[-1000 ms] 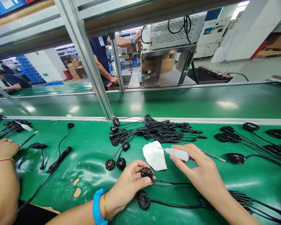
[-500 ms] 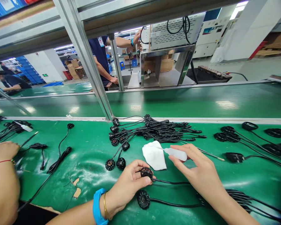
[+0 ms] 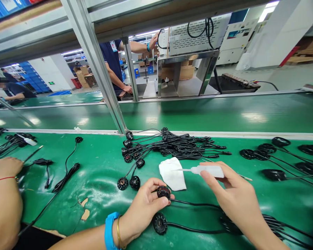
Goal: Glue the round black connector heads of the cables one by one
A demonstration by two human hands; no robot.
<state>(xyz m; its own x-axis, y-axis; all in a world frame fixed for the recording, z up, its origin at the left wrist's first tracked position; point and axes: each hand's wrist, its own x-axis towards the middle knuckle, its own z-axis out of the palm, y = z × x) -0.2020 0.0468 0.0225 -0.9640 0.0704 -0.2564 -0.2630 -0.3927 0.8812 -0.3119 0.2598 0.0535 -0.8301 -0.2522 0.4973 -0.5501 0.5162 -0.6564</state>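
My left hand (image 3: 143, 208), with a blue band at the wrist, pinches a round black cable head (image 3: 163, 192) between thumb and fingers; some red shows inside its rim. Its black cable runs right, passing behind my right hand (image 3: 236, 191). That hand grips a small white dropper bottle (image 3: 210, 171), whose thin tip points left over a folded white cloth (image 3: 175, 180). The tip is apart from the cable head. Just below my left hand, a second round cable head (image 3: 160, 223) lies on the green mat (image 3: 114, 222).
Bundled black cables (image 3: 179, 144) lie beyond the cloth, and more black cable heads (image 3: 273, 174) are at right. A co-worker's forearm (image 3: 5, 201) rests at left near loose cables. A metal post (image 3: 99, 69) rises at the bench's back. Another person (image 3: 114, 69) stands behind.
My right hand has moved right with the dropper bottle, drawing its tip away from the cable head; the bottle now lies more level. My left hand has stayed nearly still.
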